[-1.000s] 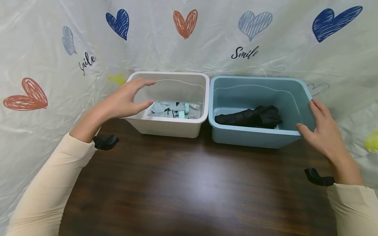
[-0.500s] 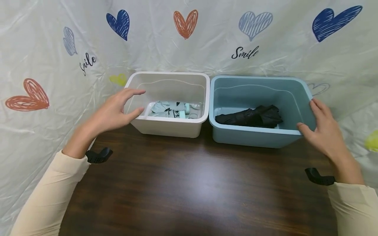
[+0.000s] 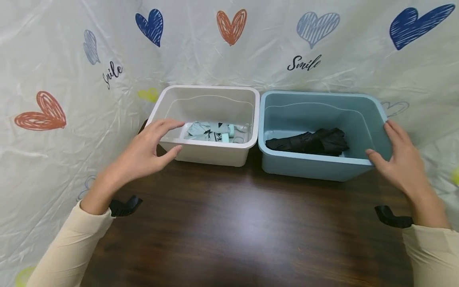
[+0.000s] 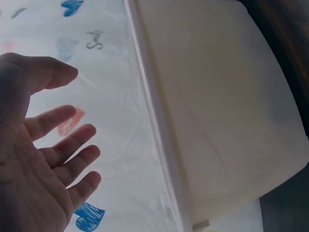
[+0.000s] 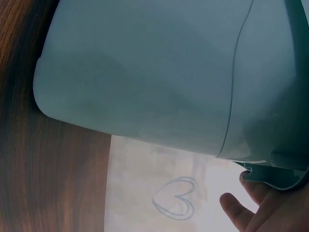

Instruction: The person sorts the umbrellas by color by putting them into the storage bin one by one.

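Note:
A white plastic bin (image 3: 211, 153) and a blue plastic bin (image 3: 305, 167) stand side by side at the back of the table. My left hand (image 3: 148, 149) hovers by the white bin's front left corner, its fingers spread and thumb apart, holding nothing. In the left wrist view, a gap shows between that hand (image 4: 53, 145) and the bin wall (image 4: 231, 106). My right hand (image 3: 401, 159) grips the blue bin's front right corner, thumb at the front rim and fingers along the right rim. Two pale blue folded umbrellas (image 3: 211, 131) lie in the white bin; a black folded umbrella (image 3: 310, 142) lies in the blue one.
The dark wooden table (image 3: 229, 223) stretches in front of the bins. A white sheet (image 3: 201, 48) printed with hearts rises behind them and along both sides. Black wrist mounts (image 3: 125, 206) jut out below the hands.
My left hand has drawn back from over the white bin's left end, toward me and down. The right hand keeps its place on the blue bin. The head view has shifted slightly.

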`<action>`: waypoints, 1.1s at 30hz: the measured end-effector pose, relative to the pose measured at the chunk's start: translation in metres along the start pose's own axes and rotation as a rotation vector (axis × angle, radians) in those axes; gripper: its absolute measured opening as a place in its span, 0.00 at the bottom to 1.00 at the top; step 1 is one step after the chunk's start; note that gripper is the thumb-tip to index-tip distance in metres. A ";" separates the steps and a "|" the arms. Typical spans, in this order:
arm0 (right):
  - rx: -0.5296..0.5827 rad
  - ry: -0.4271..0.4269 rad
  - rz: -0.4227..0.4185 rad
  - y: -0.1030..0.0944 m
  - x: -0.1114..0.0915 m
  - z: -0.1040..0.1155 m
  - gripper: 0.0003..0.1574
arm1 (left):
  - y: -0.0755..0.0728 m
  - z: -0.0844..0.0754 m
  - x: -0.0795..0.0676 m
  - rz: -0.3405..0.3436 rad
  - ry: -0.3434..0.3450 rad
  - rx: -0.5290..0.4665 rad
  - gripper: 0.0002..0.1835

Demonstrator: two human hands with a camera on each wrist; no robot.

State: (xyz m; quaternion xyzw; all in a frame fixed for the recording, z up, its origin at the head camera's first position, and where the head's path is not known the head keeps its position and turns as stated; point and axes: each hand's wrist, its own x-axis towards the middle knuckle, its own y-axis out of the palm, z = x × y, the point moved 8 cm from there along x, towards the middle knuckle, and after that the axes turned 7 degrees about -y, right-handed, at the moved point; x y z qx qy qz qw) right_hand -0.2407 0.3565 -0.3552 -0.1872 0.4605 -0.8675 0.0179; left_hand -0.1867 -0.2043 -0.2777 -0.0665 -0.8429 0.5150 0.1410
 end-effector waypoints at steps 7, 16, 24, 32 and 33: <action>-0.081 0.022 0.015 0.002 0.003 -0.001 0.50 | 0.003 0.005 -0.017 -0.039 -0.011 0.000 0.31; -0.170 0.053 0.057 -0.002 0.001 -0.001 0.50 | 0.008 0.014 -0.032 -0.063 -0.034 -0.033 0.31; -0.176 0.053 -0.007 -0.008 -0.002 0.007 0.48 | 0.019 0.022 -0.040 -0.083 -0.032 -0.054 0.32; -0.164 -0.083 -0.175 -0.017 -0.029 0.035 0.42 | 0.034 0.030 -0.055 -0.094 -0.067 -0.065 0.32; -0.156 -0.107 -0.205 -0.018 -0.033 0.041 0.42 | 0.035 0.031 -0.057 -0.102 -0.069 -0.064 0.31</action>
